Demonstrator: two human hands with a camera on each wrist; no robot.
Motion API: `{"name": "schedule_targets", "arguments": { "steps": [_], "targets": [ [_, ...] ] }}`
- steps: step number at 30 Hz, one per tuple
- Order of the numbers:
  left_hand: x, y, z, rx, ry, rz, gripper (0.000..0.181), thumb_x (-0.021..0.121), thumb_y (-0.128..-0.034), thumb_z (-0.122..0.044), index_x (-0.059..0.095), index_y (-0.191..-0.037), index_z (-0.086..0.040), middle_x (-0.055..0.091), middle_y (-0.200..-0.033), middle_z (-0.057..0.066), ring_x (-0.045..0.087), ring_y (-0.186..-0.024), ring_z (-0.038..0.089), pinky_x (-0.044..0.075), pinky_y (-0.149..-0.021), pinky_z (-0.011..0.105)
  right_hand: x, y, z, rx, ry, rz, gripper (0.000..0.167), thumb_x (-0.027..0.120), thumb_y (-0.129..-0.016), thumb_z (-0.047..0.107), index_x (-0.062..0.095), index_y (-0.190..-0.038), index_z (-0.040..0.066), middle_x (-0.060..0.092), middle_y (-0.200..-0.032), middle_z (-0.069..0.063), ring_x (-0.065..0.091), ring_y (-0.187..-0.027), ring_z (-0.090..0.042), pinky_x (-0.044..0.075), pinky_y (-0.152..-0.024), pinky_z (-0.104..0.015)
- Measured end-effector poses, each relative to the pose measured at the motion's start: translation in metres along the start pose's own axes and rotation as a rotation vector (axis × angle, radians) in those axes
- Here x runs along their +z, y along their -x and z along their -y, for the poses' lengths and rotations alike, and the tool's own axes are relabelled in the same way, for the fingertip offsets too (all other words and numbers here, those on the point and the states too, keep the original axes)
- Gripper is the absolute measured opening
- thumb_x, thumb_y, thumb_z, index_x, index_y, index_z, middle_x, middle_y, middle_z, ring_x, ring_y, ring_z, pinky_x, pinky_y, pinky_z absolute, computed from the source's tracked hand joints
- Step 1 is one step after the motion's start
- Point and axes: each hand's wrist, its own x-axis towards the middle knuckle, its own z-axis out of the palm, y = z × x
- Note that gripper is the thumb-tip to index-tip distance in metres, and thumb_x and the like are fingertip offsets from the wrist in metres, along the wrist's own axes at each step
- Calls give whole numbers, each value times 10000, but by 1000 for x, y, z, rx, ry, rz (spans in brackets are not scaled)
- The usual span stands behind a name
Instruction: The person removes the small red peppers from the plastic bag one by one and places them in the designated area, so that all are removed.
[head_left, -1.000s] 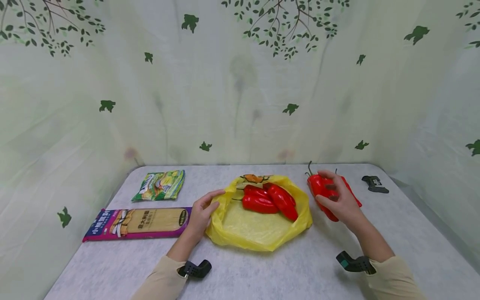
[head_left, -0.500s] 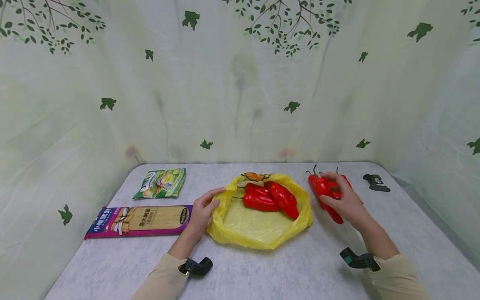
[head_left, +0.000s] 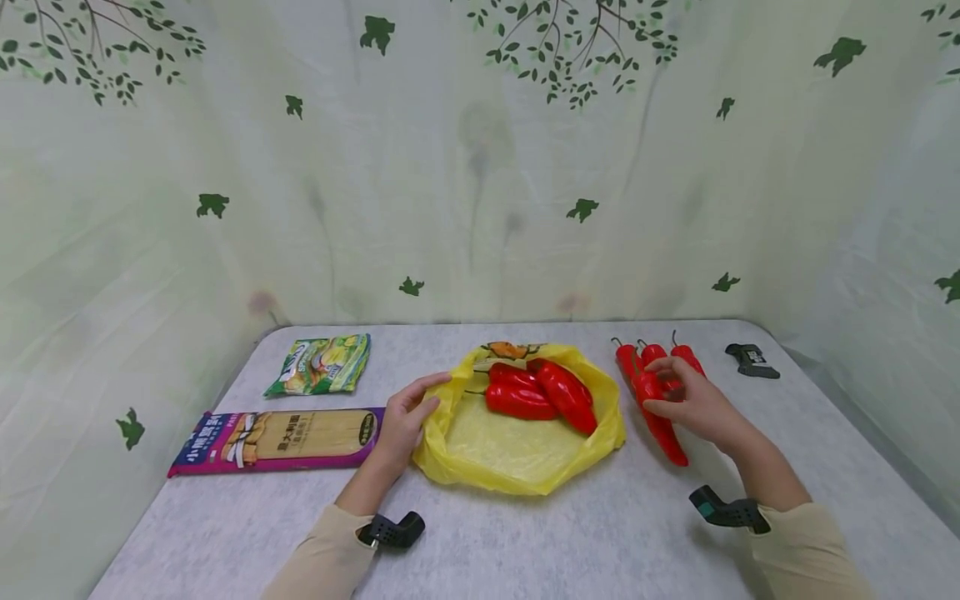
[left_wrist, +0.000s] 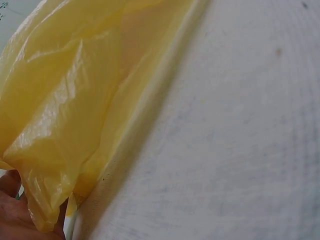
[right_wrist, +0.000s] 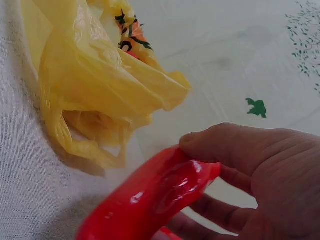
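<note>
Red pepper (head_left: 662, 429), long axis slanting, points nearward-right (right fingers (right_wrist: 225, 214) pinch it; left fingers (head_left: 426, 387) hold yellow bag (head_left: 491, 480)).

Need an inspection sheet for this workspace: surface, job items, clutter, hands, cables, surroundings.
Surface: pale mottled tabletop.
Job items: yellow plastic bag, mouth open, with red peppers inside; other red peppers on the tabletop to its right.
Clutter: pasta packet and green-and-yellow packet at left; small black item at far right, identity unclear.
Left hand: grips the bag's left edge.
Right hand: holds one red pepper between thumb and fingers.
Cables: nothing seen.
Surroundings: pale curtain printed with leaves and branches.
</note>
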Motion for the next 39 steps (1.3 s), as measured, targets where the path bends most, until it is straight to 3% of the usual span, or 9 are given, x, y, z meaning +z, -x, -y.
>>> {"name": "schedule_targets", "arguments": {
  "steps": [9,15,39],
  "targets": [
    [-1,-1,1,-19,-17,5,365,501,-1007,-76,586,-1358,-22,560,-1462,123,446,-1404,184,382,-1066,112,-3,2,-9,36,37,98,659,791,-831,242,411,-1331,46,468,-1349,-267,490,-1200,-413,620,-752,-373],
    [-1,0,0,-16,-12,6,363,509,-1006,-85,589,-1355,-22,561,-1459,123,467,-1376,140,389,-1062,115,-4,3,-12,65,68,141,652,807,-818,254,427,-1303,42,512,-1229,-235,556,-1054,-297,618,-736,-359],
    [-2,-1,4,32,-8,15,361,525,-1000,-82,589,-1344,8,566,-1445,161,488,-1355,127,385,-1071,124,0,3,-19,87,78,197,592,821,-802,289,481,-1225,52,575,-1116,-147,597,-931,-227,619,-712,-351]
  ]
}}
